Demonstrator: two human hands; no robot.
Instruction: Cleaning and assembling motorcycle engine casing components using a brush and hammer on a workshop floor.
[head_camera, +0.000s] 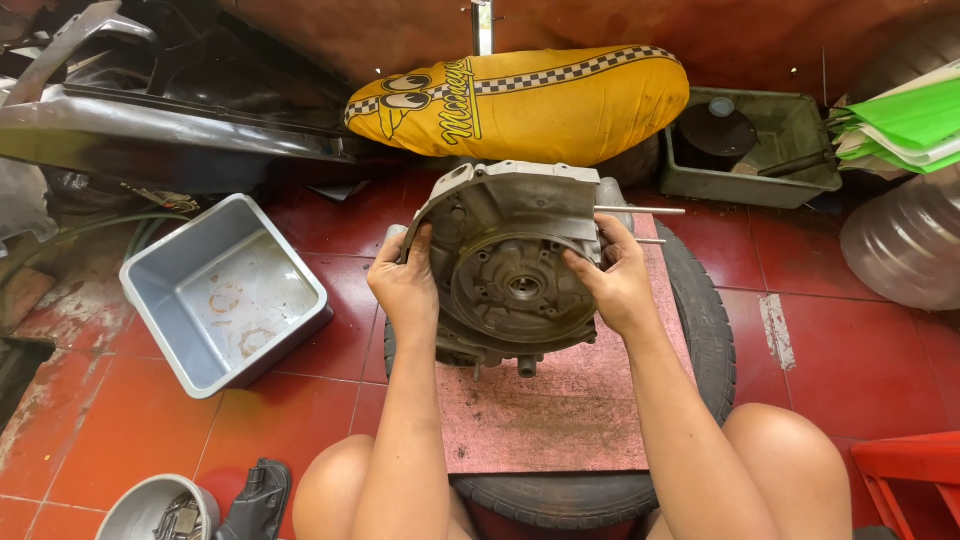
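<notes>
A grey metal engine case (510, 270) stands upright on a pink board (550, 410) that lies across a black tyre (700, 310). My left hand (405, 285) grips the case's left edge. On the right edge rests my right hand (615, 280), its thumb on the round recessed face. Two thin metal studs (640, 211) stick out to the right from behind the case. My bare knees frame the board at the bottom.
A grey plastic tub (225, 295) sits on the red tile floor at left. Behind are a yellow seat cushion (520, 100), dark body panels (150, 110), a green-grey tray (760, 150), a clear water jug (905, 250). A metal bowl of parts (160, 510) is at bottom left.
</notes>
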